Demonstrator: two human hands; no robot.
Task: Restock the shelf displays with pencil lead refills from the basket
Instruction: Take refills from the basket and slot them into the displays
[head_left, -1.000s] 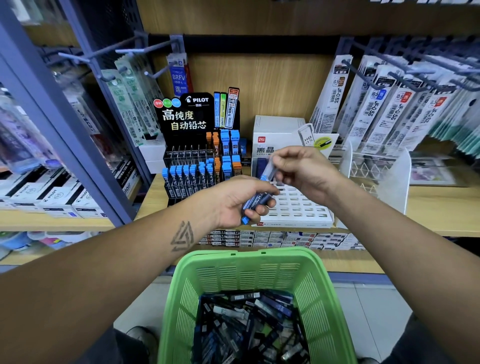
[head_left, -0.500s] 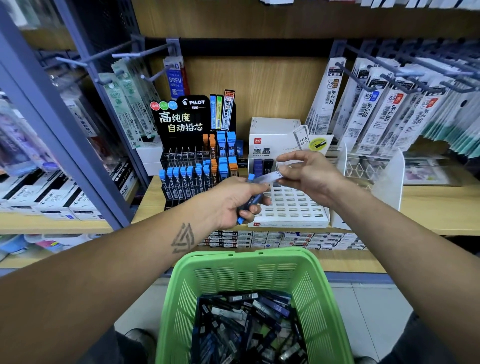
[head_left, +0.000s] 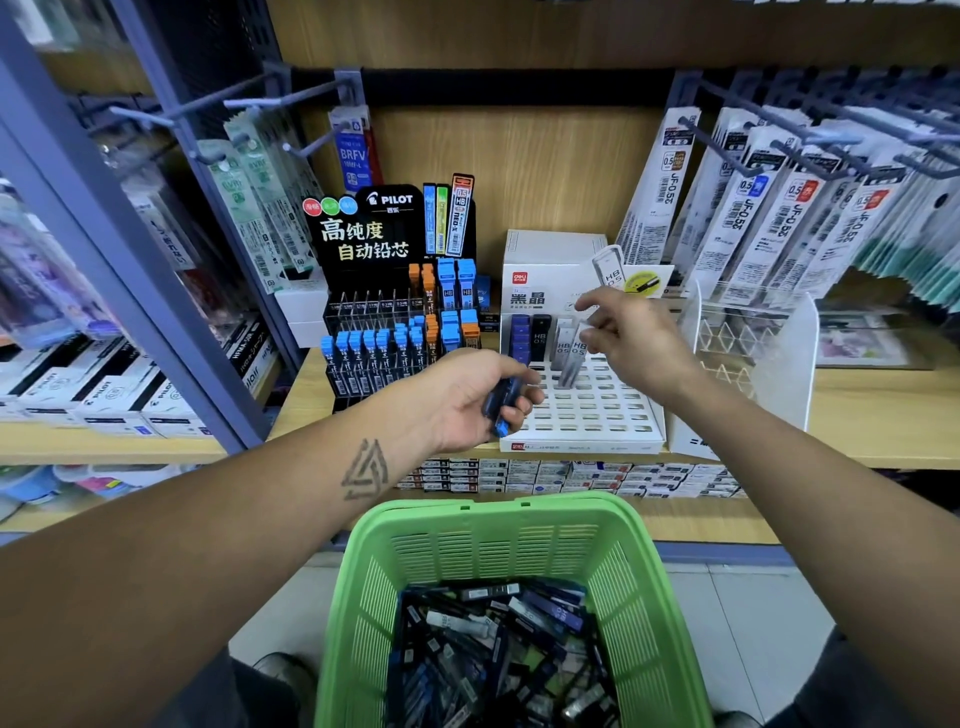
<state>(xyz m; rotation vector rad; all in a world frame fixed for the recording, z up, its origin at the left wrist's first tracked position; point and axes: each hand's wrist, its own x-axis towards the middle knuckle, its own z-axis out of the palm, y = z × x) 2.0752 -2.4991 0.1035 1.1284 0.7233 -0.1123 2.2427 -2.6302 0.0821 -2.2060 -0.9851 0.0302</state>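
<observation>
My left hand grips a small bundle of dark blue lead refill cases in front of the shelf. My right hand reaches over the white slotted display, fingers loosely extended and holding nothing. Its fingertips are just right of a clear HB 0.5 refill tube that stands in a back slot beside another clear tube, a black one and blue ones. The green basket below me holds several loose refill cases.
A black Pilot stand with blue and orange refills sits left of the white display. A clear acrylic rack stands to its right. Pen refill packs hang on hooks above. Small boxes line the lower shelf.
My right hand drew a clear tube from the left hand's bundle, carried it up to the white display, stood it in a back slot and let go. The left hand stayed put.
</observation>
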